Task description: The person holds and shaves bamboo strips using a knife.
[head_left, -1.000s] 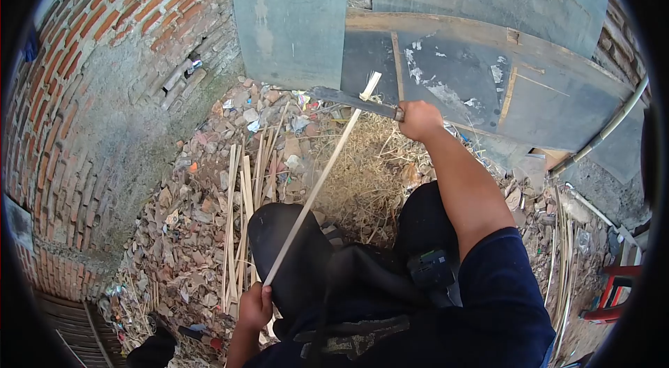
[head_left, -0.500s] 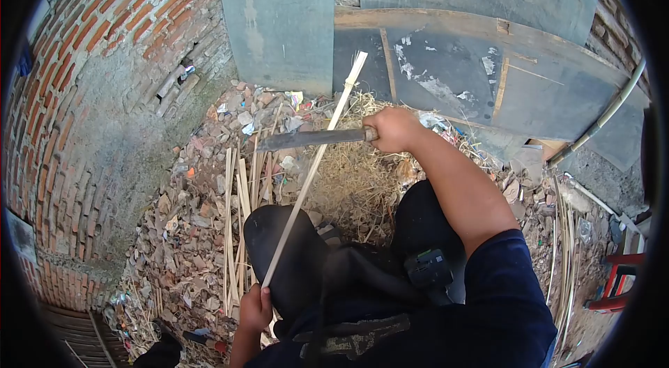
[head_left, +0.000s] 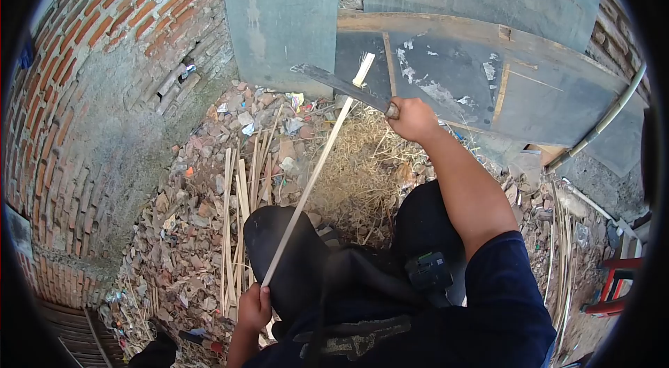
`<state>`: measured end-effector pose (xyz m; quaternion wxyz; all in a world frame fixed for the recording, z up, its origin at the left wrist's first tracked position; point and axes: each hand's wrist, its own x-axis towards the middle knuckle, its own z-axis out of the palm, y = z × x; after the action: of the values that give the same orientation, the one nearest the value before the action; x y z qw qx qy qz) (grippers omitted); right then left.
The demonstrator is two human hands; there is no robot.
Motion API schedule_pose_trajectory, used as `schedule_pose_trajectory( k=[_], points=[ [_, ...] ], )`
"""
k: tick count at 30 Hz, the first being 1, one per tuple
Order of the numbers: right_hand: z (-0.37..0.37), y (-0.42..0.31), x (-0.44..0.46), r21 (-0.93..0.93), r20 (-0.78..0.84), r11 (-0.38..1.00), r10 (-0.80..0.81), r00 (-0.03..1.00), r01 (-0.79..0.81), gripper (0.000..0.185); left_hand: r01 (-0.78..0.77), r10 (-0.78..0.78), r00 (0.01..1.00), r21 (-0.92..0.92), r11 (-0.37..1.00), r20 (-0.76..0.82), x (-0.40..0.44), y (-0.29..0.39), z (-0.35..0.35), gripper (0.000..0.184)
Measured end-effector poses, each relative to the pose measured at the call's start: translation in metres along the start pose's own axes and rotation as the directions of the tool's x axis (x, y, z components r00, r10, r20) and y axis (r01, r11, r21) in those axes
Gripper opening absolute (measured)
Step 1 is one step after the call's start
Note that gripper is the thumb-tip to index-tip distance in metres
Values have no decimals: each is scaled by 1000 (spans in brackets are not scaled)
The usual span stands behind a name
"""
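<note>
My left hand (head_left: 254, 308) is closed around the near end of a long, pale bamboo strip (head_left: 306, 190). The strip slants across my left knee, away from me, and its far end looks frayed, with a knot just below it. My right hand (head_left: 414, 120) grips the handle of a machete (head_left: 341, 86), whose dark blade points to the left and crosses the strip near its knot. Whether the blade touches the strip I cannot tell. Pale shavings (head_left: 355, 180) lie heaped on the ground beneath, between my knees and the panels.
Several cut bamboo strips (head_left: 229, 228) lie left of my knee on rubble (head_left: 181, 228). More long strips (head_left: 563, 249) lie at the right, near a red object (head_left: 613, 286). A brick wall (head_left: 83, 124) stands left, and grey panels (head_left: 282, 26) stand ahead.
My right hand has moved up and slightly right with the machete. The blade has shifted from low across the strip to near its far end, its tip now raised. My left hand stays in place.
</note>
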<state>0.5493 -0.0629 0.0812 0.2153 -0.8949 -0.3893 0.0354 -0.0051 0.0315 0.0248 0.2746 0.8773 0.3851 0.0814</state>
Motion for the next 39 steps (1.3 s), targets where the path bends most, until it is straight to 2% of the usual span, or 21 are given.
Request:
schedule_pose_trajectory(
  k=[4, 7, 10, 12, 13, 16, 19, 22, 25, 28, 31, 37, 39],
  points=[
    [0, -11, -3, -64, 37, 968, -241, 970, 243, 26, 2, -2, 1000, -142, 990, 3, 1, 5, -2, 42],
    [-1, -26, -7, -138, 191, 889, -409, 892, 437, 27, 2, 5, 999, -188, 982, 36, 1, 1, -6, 43],
    [-7, -30, -4, -200, 209, 855, -439, 874, 478, 26, 19, -10, 998, -155, 988, 59, -2, -10, -10, 43],
    [-1, -13, 7, -115, 113, 978, -163, 980, 176, 27, 38, -29, 997, -135, 990, 67, -10, -15, -11, 43],
    [1, -2, 12, -64, 69, 998, -12, 998, 16, 28, 29, -21, 997, -131, 991, 68, -7, -10, -12, 43],
    [14, 11, 7, -89, -38, 995, -54, 998, 50, 32, 34, -25, 997, -132, 991, 71, -4, 3, -18, 42],
    [1, 4, 3, -43, -1, 999, 0, 1000, 0, 39, 63, -45, 993, -176, 982, 108, -3, -1, -21, 40],
    [-10, 0, -1, -29, 0, 1000, -8, 1000, 8, 40, 241, -167, 961, -376, 895, 218, -1, -12, -17, 40],
    [-7, 6, 1, -21, -8, 999, -29, 1000, 29, 40, 230, -141, 964, -449, 863, 224, 6, -7, -20, 39],
    [-2, 7, 2, 15, -3, 1000, -26, 1000, 26, 42, 279, -196, 951, -394, 876, 238, 9, 4, -23, 41],
    [-4, 5, 1, 75, 65, 997, -14, 998, 9, 43, 99, -85, 990, -132, 986, 111, 6, 5, -16, 39],
    [-2, 2, 3, 57, 102, 997, -58, 993, 53, 37, 83, -81, 997, -87, 993, 18, 4, 11, -8, 44],
    [-5, -5, 1, -22, 189, 984, -168, 967, 175, 31, 53, -53, 999, -6, 999, 7, 5, 12, -9, 43]
  ],
)
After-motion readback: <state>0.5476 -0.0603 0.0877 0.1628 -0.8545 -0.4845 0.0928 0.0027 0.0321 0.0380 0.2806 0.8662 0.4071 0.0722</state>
